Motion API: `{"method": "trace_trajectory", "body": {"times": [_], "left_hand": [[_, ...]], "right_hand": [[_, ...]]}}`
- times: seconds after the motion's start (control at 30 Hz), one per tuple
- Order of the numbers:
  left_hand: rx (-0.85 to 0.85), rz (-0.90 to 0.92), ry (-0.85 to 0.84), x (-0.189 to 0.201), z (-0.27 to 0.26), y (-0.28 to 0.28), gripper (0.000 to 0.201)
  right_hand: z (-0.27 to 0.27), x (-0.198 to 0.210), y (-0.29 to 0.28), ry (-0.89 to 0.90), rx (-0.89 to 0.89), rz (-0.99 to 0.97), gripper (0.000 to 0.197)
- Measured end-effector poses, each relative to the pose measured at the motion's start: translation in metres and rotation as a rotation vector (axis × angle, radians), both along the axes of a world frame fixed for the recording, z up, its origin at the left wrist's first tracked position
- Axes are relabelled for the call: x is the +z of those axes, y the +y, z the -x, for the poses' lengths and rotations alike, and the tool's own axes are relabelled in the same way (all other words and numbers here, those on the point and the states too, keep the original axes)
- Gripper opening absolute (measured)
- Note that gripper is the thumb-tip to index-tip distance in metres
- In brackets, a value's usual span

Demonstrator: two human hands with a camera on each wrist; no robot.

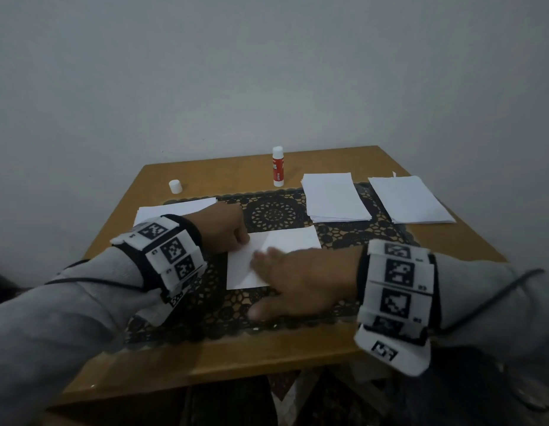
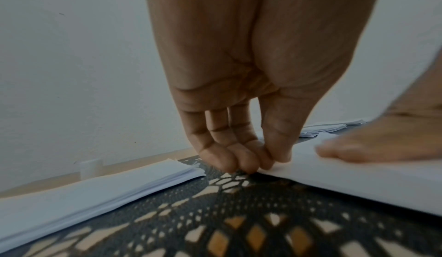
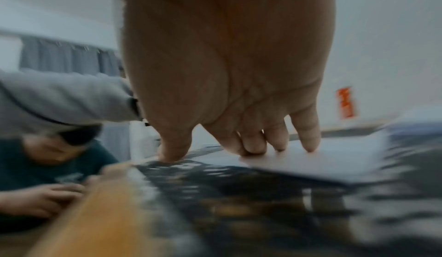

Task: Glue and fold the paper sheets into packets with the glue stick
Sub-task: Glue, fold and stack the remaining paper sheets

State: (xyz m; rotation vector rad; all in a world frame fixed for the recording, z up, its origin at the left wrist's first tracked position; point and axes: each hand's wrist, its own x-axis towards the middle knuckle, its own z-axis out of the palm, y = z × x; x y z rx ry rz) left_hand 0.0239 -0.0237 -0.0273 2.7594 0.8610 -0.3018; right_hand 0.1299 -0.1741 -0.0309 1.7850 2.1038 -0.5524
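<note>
A white paper sheet (image 1: pixel 282 241) lies on the black lace mat (image 1: pixel 276 210) in the middle of the table. My left hand (image 1: pixel 243 238) pinches the sheet's left edge between thumb and curled fingers; the left wrist view shows the left hand (image 2: pixel 265 164) gripping at the paper's corner (image 2: pixel 334 181). My right hand (image 1: pixel 276 272) lies flat on the sheet with straight fingers, and its fingertips (image 3: pixel 309 147) press the paper (image 3: pixel 322 164). The uncapped glue stick (image 1: pixel 278 167) stands upright at the back, away from both hands. The right wrist view is blurred.
The glue cap (image 1: pixel 175 186) stands at the back left. Paper stacks lie at the left (image 1: pixel 175 207), back centre-right (image 1: pixel 334 198) and far right (image 1: pixel 411 199). The wall is close behind the table. Another person (image 3: pixel 47 166) sits low beside the table's edge.
</note>
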Motion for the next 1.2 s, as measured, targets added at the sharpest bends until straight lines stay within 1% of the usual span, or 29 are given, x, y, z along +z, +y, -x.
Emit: {"method": "trace_trajectory", "body": {"times": [0.07, 0.13, 0.2, 0.3, 0.37, 0.43, 0.47, 0.53, 0.6, 0.63, 0.7, 0.73, 0.8, 0.9, 0.97, 1.1, 1.13, 1.2], "left_hand": [[-0.011, -0.026, -0.008, -0.004, 0.001, -0.001, 0.02], [-0.027, -0.07, 0.006, -0.008, 0.0, -0.004, 0.023], [-0.037, -0.13, 0.032, -0.011, -0.003, -0.009, 0.029], [-0.071, -0.236, 0.075, -0.009, -0.003, -0.016, 0.027], [-0.079, -0.292, 0.143, -0.008, -0.001, -0.022, 0.027], [-0.068, -0.315, 0.224, -0.008, 0.002, -0.032, 0.036], [-0.062, -0.305, 0.245, -0.009, 0.005, -0.039, 0.042], [-0.057, -0.218, 0.255, -0.012, 0.013, -0.058, 0.058], [-0.107, -0.097, 0.265, -0.011, 0.02, -0.083, 0.072], [-0.154, -0.053, 0.278, -0.009, 0.023, -0.096, 0.076], [-0.237, 0.005, 0.307, -0.006, 0.029, -0.111, 0.077], [-0.244, 0.026, 0.314, -0.005, 0.032, -0.11, 0.076], [-0.175, 0.019, 0.332, -0.007, 0.034, -0.095, 0.076], [-0.004, -0.103, 0.404, -0.012, 0.037, -0.066, 0.083], [0.035, -0.092, 0.422, -0.012, 0.036, -0.065, 0.087], [-0.138, 0.004, 0.418, -0.007, 0.032, -0.1, 0.086], [-0.157, 0.032, 0.411, -0.006, 0.031, -0.104, 0.086], [-0.133, 0.037, 0.413, -0.006, 0.029, -0.099, 0.085]], "right_hand": [[-0.022, 0.002, 0.002, -0.08, -0.099, -0.006, 0.092], [-0.035, 0.003, -0.001, -0.122, -0.149, 0.018, 0.092], [-0.039, 0.003, -0.006, -0.144, -0.131, 0.05, 0.093], [-0.04, 0.003, -0.015, -0.135, -0.064, 0.088, 0.088], [-0.049, 0.005, -0.015, -0.108, -0.106, 0.079, 0.083], [-0.06, 0.003, -0.01, -0.115, -0.143, 0.024, 0.08], [-0.063, 0.001, -0.008, -0.126, -0.145, 0.004, 0.078], [-0.065, -0.003, -0.004, -0.139, -0.14, -0.002, 0.076], [-0.066, -0.007, -0.004, -0.141, -0.143, -0.003, 0.076], [-0.067, -0.008, -0.003, -0.14, -0.143, -0.008, 0.076], [-0.067, -0.009, -0.003, -0.135, -0.142, -0.023, 0.075], [-0.067, -0.009, -0.003, -0.132, -0.142, -0.028, 0.075], [-0.067, -0.009, -0.004, -0.129, -0.143, -0.035, 0.075], [-0.067, -0.007, -0.004, -0.127, -0.14, -0.041, 0.075], [-0.067, -0.007, -0.003, -0.132, -0.135, -0.04, 0.075], [-0.068, -0.01, -0.001, -0.135, -0.134, -0.035, 0.075], [-0.068, -0.011, -0.001, -0.136, -0.132, -0.037, 0.075], [-0.068, -0.011, -0.002, -0.133, -0.138, -0.04, 0.076]]}}
